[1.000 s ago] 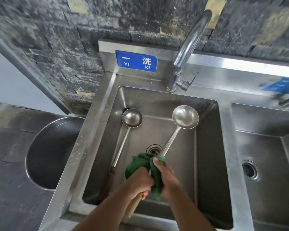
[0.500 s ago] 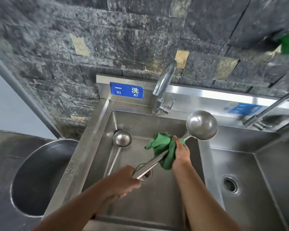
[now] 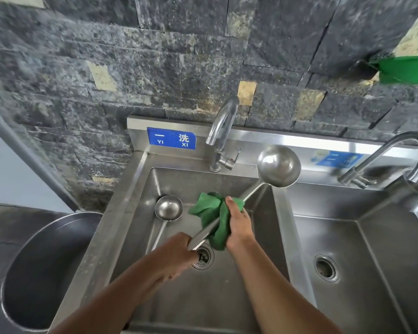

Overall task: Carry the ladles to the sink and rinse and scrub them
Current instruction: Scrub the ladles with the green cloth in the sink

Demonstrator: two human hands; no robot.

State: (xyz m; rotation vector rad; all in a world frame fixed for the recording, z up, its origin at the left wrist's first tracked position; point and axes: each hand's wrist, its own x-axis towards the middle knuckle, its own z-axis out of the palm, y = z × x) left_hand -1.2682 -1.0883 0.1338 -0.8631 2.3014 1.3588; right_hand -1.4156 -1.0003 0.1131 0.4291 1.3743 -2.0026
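Far left: large round steel basin [image 3: 34,273], set low beside the sink unit, nothing visible inside. Next, left sink [image 3: 140,213] under a blue sign [image 3: 171,138] and a tap [image 3: 221,131]; inside, small ladle [image 3: 168,208] lying along the left wall, bowl up toward the back, and a drain [image 3: 203,257] in the floor. Above that sink, large ladle [image 3: 278,166] held slanted, bowl raised over the divider toward the right. Left hand [image 3: 176,255], fingers closed around the handle's lower end. Right hand [image 3: 238,225], fingers closed on a green cloth [image 3: 211,213] wrapped around the shaft. Right sink [image 3: 372,237]: only a drain [image 3: 326,267] showing, second tap [image 3: 393,153] above.
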